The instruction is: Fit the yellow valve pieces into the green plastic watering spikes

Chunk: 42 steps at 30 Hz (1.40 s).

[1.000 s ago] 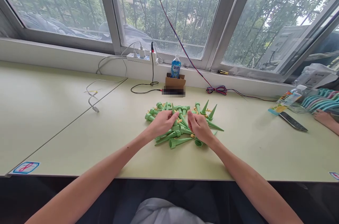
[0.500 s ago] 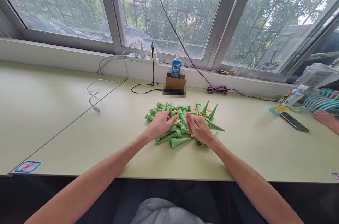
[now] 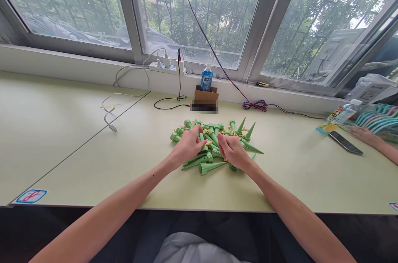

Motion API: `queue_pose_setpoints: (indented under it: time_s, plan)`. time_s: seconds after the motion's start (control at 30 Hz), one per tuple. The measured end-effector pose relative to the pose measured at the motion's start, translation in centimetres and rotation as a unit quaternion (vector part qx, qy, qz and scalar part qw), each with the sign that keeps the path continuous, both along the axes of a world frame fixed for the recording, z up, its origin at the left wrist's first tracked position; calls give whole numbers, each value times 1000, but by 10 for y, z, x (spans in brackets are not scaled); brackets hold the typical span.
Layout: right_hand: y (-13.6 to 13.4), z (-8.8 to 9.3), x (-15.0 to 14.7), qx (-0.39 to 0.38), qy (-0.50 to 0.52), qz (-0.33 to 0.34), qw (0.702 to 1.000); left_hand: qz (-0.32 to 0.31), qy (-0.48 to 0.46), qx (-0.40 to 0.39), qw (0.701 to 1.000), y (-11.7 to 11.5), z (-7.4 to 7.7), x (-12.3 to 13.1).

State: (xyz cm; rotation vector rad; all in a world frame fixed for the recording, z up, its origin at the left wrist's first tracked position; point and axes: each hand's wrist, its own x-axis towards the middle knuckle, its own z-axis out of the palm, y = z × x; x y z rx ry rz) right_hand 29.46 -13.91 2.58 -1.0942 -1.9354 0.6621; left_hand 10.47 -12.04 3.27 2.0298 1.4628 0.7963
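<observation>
A heap of green plastic plant watering spikes (image 3: 212, 167), cone-shaped with ridged caps, lies on the pale table. Small yellow pieces (image 3: 209, 143) are scattered among them. Over the left part of the heap is my left hand (image 3: 188, 145), its thumb and index finger apart. Green spikes and one yellow piece lie close to its thumb tip. My right hand (image 3: 232, 149) is closed over the right part of the heap, fingers curled inward. What it holds, if anything, is hidden behind the fingers. Two spikes (image 3: 250, 132) stand point up just beyond it.
Behind the heap, a blue-labelled bottle (image 3: 207, 78) stands by a small cardboard box (image 3: 206, 95). Cables (image 3: 255, 105) and a power strip (image 3: 168, 68) line the window side. Rightward lie a phone (image 3: 345, 143), a tilted bottle (image 3: 338, 118) and another person's hand (image 3: 365, 134).
My left thumb and index finger have shifted slightly, and the green spike beside them now sits lower. My right hand stays nearly still. The other person's hand has moved left toward the phone.
</observation>
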Motion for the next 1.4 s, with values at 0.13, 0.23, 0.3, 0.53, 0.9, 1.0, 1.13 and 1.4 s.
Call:
queue_pose_setpoints:
  time_s: [0.13,0.23,0.3,0.53,0.9,1.0,1.13,1.4]
  plan:
    - [0,1,0,-2,-1,0,1000,10,-7,45,999,-1,5,2]
    - [0,3,1,-2,3,-6,1000,12,-20,87,996,-3,9,3]
    - [-1,5,1,-1,4,-9,1000,0,-28,109,994,-4,10,4]
    - [2,5,2,41,-25,-62,997,-112,1,161,981,-8,6,10]
    - [6,-3,6,51,-132,-17,990,-94,26,177,979,-10,8,9]
    - [7,-2,7,41,-140,-37,989,-96,27,174,980,-10,9,9]
    - [9,-4,10,25,-156,-68,985,-100,26,169,980,-11,9,10]
    - [12,-7,12,44,-183,-90,978,-101,28,169,980,-11,8,10]
